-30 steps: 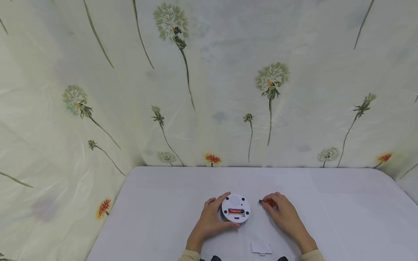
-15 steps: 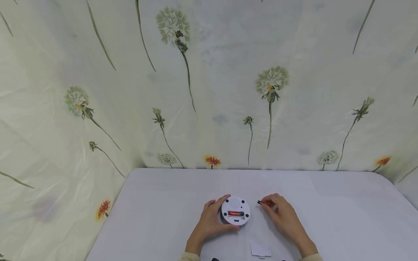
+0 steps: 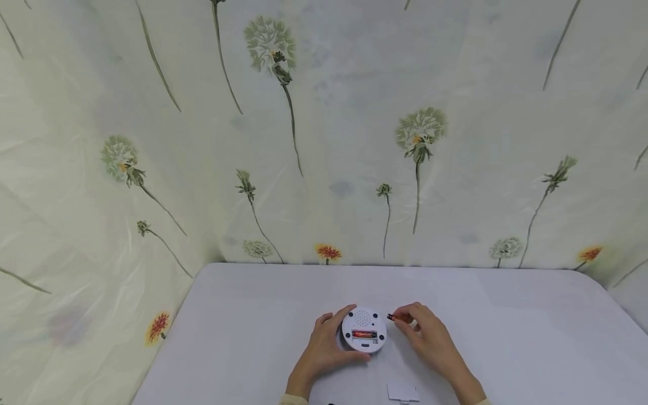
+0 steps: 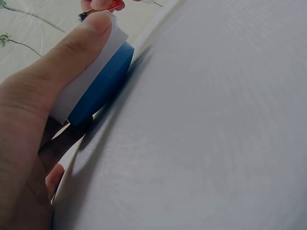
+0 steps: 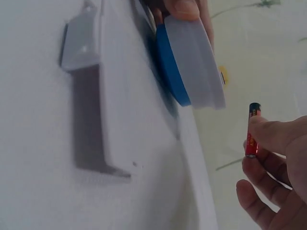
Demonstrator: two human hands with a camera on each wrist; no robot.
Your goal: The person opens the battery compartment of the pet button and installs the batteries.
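Note:
My left hand [image 3: 324, 344] grips a round white device [image 3: 362, 320] by its rim, fingers behind and thumb in front. Its underside faces up, with speaker holes, dark feet and an uncovered battery compartment holding one red battery [image 3: 364, 334]. In the left wrist view the blue lower part [image 4: 105, 84] of the device shows below its white rim, close to the tabletop. Just right of the device, my right hand [image 3: 429, 336] pinches a second red battery [image 5: 253, 130] with a dark end between thumb and fingers. This battery does not touch the device.
A small white battery cover [image 3: 403, 392] with a tab lies on the white-covered table [image 3: 506, 326], near its front and below the right hand. Behind the table hangs a flower-patterned sheet [image 3: 334, 140].
My right hand has moved left with its battery, closer to the device. The left hand keeps its grip on the device. The head view has shifted slightly.

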